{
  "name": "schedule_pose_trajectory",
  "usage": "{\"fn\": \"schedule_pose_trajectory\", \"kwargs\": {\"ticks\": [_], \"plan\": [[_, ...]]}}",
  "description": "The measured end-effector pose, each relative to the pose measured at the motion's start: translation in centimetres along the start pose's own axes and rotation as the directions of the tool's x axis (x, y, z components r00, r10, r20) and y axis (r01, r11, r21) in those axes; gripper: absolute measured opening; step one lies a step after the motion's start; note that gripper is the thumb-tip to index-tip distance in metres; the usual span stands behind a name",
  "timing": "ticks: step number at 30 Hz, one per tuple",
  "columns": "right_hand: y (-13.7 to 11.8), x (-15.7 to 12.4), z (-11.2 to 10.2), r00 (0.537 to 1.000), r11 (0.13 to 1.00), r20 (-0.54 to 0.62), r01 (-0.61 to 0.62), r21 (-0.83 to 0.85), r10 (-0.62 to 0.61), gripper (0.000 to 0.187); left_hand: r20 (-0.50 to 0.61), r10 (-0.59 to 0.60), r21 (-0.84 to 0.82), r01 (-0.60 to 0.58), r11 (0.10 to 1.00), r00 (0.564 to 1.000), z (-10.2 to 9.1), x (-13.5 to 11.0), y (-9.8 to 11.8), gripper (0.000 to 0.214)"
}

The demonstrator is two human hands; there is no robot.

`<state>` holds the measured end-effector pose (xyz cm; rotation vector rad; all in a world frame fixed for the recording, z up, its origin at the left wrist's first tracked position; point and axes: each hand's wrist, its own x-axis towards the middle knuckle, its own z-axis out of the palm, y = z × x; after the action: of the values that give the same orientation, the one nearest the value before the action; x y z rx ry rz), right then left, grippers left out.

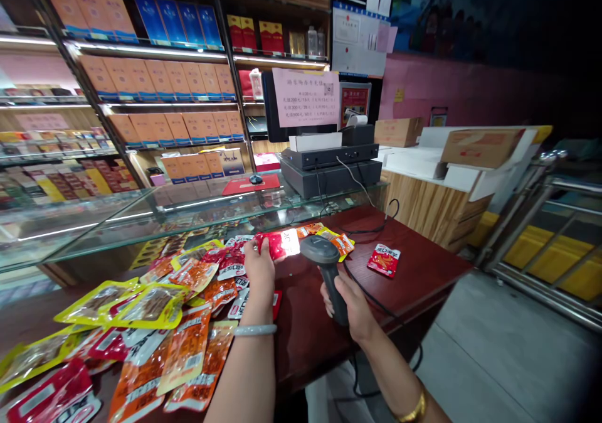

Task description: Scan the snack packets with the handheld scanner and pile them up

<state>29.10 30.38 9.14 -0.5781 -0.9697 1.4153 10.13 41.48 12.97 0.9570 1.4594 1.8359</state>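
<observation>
My left hand (261, 266) is closed on a red snack packet (273, 245) above the table. Bright light from the scanner falls on the packet's right end. In my right hand (350, 304) is a dark grey handheld barcode scanner (324, 257), gripped by its handle, its head pointing left at the packet. The two do not clearly touch. Around and left of my left hand lies a heap of snack packets (188, 304) in orange, red and yellow. Past the scanner on the right, a single red and white packet (384, 260) lies by itself. Another orange and yellow packet (342, 242) sits behind the scanner head.
The scanner's black cable (376, 300) trails over the dark red table (427, 266) and down its edge. Behind stand a glass counter (188, 203), a black cash drawer (329, 178) and a monitor with a pink notice (305, 96). Metal railings (545, 222) rise at right.
</observation>
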Motion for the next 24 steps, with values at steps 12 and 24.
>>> {"fn": "schedule_pose_trajectory", "kwargs": {"ticks": [12, 24], "plan": [[-0.2, -0.1, 0.2, 1.0, 0.999, 0.029, 0.004, -0.043, -0.003, 0.043, 0.271, -0.19, -0.264, 0.262, 0.928, 0.944, 0.9, -0.6, -0.3, 0.054], [-0.3, -0.1, 0.4, 0.998, 0.996, 0.068, 0.003, -0.093, 0.003, 0.046, 0.334, -0.21, -0.27, 0.307, 0.913, 0.919, 1.0, -0.4, -1.2, 0.058]]}}
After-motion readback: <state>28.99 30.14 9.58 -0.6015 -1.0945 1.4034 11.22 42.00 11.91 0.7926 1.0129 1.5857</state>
